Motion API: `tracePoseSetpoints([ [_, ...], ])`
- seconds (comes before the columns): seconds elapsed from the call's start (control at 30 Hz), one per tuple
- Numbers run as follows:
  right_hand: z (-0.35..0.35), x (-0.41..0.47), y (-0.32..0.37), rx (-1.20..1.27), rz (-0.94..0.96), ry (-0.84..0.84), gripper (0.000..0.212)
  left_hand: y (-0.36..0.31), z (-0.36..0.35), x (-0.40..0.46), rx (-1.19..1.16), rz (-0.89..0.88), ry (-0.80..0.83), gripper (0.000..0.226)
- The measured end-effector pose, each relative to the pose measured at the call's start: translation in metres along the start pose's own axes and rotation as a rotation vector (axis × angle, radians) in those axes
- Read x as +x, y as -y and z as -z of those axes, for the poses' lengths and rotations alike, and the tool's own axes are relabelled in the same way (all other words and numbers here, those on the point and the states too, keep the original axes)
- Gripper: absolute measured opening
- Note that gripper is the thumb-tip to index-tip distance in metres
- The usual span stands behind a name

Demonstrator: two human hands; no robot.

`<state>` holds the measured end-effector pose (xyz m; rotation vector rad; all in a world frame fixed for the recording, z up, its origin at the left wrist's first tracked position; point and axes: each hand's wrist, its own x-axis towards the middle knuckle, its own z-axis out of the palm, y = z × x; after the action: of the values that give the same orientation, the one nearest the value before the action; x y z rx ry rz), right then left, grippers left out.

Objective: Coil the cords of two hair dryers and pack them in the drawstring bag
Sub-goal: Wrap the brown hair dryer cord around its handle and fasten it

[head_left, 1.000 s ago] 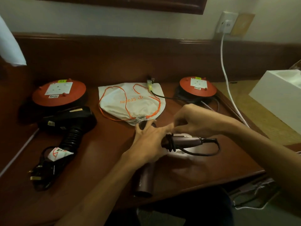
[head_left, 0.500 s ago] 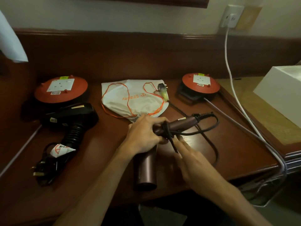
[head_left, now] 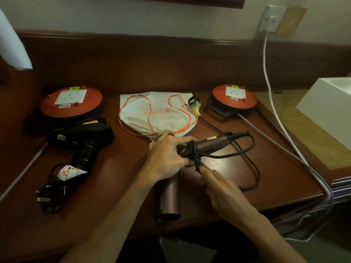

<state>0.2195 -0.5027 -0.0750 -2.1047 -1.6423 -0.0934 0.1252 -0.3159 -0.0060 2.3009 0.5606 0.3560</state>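
left hand (head_left: 167, 156) grips the brown dryer (head_left: 190, 160) — right hand (head_left: 222, 188) pinches its cord (head_left: 247, 164).

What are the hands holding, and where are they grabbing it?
The left hand grips the brown hair dryer where its handle meets the body. The right hand pinches the dryer's black cord just below the wraps on the handle.

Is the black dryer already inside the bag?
No, the black dryer lies on the desk left of the bag, which lies flat with its mouth drawn in.
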Motion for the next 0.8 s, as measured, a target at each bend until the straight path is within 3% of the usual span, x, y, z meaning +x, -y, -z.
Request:
tracePoseSetpoints([
  [0.07, 0.004, 0.006, -0.006, -0.003, -0.008, -0.001, 0.042, 0.007, 0.003, 0.002, -0.056, -0.011, -0.013, 0.055],
  [0.2, 0.019, 0.015, -0.025, 0.233, -0.17, 0.002, 0.017, 0.024, 0.01, 0.005, -0.173, -0.026, 0.064, 0.062],
  [0.4, 0.033, 0.053, -0.053, 0.468, -0.328, 0.302, 0.017, 0.034, 0.015, 0.001, -0.154, -0.122, 0.215, 0.068],
  [0.53, 0.037, 0.102, -0.075, 0.14, -0.384, 0.572, 0.024, 0.019, 0.012, 0.001, 0.163, -0.192, 0.28, 0.068],
  [0.67, 0.069, 0.132, -0.066, 0.196, -0.291, 0.646, 0.047, 0.002, -0.001, 0.005, 0.439, -0.143, 0.311, 0.088],
  [0.8, 0.098, 0.145, -0.028, 0.169, -0.18, 0.695, 0.029, -0.008, -0.006, 0.009, 0.422, -0.069, 0.308, 0.1],
])
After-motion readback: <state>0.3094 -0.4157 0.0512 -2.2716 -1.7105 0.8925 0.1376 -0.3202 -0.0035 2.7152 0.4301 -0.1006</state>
